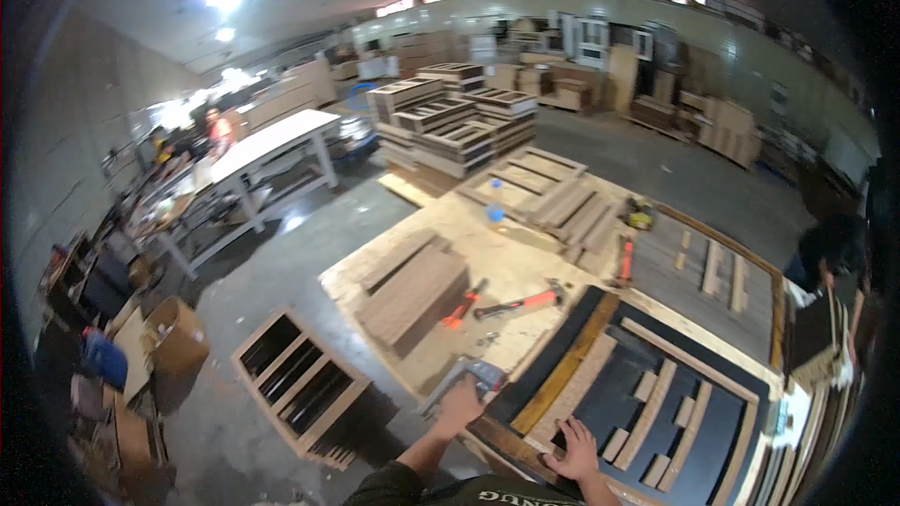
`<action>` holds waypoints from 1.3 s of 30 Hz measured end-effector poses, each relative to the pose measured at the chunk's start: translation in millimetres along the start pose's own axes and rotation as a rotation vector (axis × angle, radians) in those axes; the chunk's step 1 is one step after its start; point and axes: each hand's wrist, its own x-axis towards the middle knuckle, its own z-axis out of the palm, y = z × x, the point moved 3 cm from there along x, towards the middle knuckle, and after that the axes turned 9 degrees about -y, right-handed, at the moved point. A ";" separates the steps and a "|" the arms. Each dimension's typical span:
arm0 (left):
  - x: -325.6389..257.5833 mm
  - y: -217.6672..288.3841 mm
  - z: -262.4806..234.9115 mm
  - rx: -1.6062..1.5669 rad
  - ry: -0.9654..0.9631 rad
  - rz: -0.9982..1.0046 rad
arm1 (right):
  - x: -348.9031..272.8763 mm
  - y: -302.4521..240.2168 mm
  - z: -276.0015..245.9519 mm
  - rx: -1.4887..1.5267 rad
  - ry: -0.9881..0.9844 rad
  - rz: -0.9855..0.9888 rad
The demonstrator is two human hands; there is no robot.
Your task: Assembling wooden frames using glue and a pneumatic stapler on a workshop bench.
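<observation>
left hand [459, 405] curled round nail gun [488, 374]; right hand [576, 452] spread flat on frame [646, 414], near-left corner, gripping nothing. frame lies right of gun, slats running away; right hand nearer.

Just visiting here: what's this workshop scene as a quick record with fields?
Left hand: gripping a grey tool
Right hand: spread, at the near edge of a black panel
On the panel: wooden strips
Loose nearby: orange-handled hammer
Floor, left: open wooden frame
Background: stacked frames, white table
</observation>
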 end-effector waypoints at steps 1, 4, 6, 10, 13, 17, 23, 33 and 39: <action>1.5 1.2 -1.5 0.035 -0.038 -0.012 | -2.1 -1.3 -2.0 -0.006 -0.017 0.031; -2.5 -1.2 0.8 0.075 -0.025 -0.039 | -5.5 1.4 5.8 0.041 -0.027 0.021; -4.5 -2.8 3.0 0.090 -0.049 -0.065 | -5.3 -9.7 1.4 0.074 -0.044 0.030; -15.6 -8.3 11.0 0.019 -0.024 -0.091 | -7.6 -10.1 7.4 0.029 0.130 -0.135; -12.2 -7.3 7.2 -0.015 -0.046 -0.106 | -9.4 -12.0 4.7 -0.004 0.107 -0.098; -1.8 -6.0 9.0 0.038 -0.025 -0.085 | -2.6 -14.7 -8.1 -0.010 0.162 -0.149; 7.9 -3.1 10.2 0.057 0.048 0.009 | -2.3 -16.4 -12.7 -0.012 0.175 -0.148; 0.3 -6.9 19.0 0.020 0.101 -0.090 | -9.6 -23.6 -0.6 0.012 0.135 -0.075; -18.4 -11.4 -41.9 -0.183 -0.040 -0.010 | -11.4 -3.5 -9.0 0.043 0.124 -0.141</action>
